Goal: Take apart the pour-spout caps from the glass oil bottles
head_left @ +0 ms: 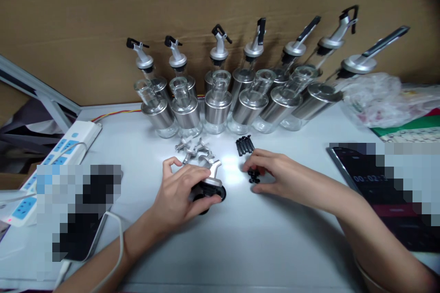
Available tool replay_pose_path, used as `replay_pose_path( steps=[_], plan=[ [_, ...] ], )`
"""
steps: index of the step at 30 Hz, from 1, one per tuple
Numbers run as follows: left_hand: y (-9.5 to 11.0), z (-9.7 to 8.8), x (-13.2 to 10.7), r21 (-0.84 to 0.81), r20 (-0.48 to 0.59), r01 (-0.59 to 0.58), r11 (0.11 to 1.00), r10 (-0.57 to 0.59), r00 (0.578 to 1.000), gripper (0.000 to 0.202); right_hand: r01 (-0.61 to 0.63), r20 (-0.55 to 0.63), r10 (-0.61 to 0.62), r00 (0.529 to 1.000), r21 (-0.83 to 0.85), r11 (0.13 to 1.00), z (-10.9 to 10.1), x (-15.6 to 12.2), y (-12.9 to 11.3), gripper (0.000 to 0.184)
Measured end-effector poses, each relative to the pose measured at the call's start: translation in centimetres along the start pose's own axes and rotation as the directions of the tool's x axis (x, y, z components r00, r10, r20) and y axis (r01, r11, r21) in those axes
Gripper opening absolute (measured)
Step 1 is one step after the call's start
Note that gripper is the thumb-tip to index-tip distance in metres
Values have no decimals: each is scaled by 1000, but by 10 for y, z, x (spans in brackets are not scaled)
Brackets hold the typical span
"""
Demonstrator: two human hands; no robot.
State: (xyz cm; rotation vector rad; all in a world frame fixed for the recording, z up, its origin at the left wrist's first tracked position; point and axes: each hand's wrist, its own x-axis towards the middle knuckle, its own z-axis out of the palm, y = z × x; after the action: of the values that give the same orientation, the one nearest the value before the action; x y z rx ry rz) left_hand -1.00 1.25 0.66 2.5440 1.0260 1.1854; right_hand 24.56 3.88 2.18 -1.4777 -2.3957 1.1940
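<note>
at the centre of the frame, the left hand (176, 191) grasps a silver spout (213, 178) between thumb and fingers, above black pieces (203, 210) too shadowed to make out well. just right of centre, the right hand (273, 168) curls thumb and fingertips around small black parts (253, 176); whether it grips one, i cannot tell. the step in hand seems to be picking up a small part, which calls for a fine pinch with the spout held steady. above the hands, silver bits (202, 144) and black levers (244, 145) lie on a pale table (275, 252). bottles (217, 109) stand in rows across the upper middle, against a cardboard wall (220, 0). a power strip (90, 131) sits at left, a plastic bag (373, 94) at upper right.
</note>
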Motion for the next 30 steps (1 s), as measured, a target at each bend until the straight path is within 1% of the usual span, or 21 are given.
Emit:
replay_pose_path(
  steps=[5,16,21,23,26,28,30],
  plan=[
    [0,0,0,1,11,6,1000,-6,1000,26,51,-41,-53,998,-40,998,5,2,-3,11],
    [-1,0,-1,8,13,8,1000,-8,1000,27,67,-51,-69,996,-43,997,6,2,-1,13],
    [0,0,0,-1,15,7,1000,-7,1000,27,37,-28,-38,999,-22,999,5,1,-4,8],
    [0,0,0,-7,13,8,1000,-8,1000,27,47,-27,-47,999,-10,999,5,1,-4,8],
    [0,0,-1,-15,15,16,1000,-15,1000,28,60,-30,-60,998,-10,998,5,1,-4,11],
    [0,1,-1,-15,16,10,1000,-10,1000,27,53,-32,-54,998,-8,999,3,0,-5,8],
    [0,1,-1,-10,29,-11,1000,11,1000,26,51,-44,-51,998,2,999,0,-3,-9,14]
  ],
)
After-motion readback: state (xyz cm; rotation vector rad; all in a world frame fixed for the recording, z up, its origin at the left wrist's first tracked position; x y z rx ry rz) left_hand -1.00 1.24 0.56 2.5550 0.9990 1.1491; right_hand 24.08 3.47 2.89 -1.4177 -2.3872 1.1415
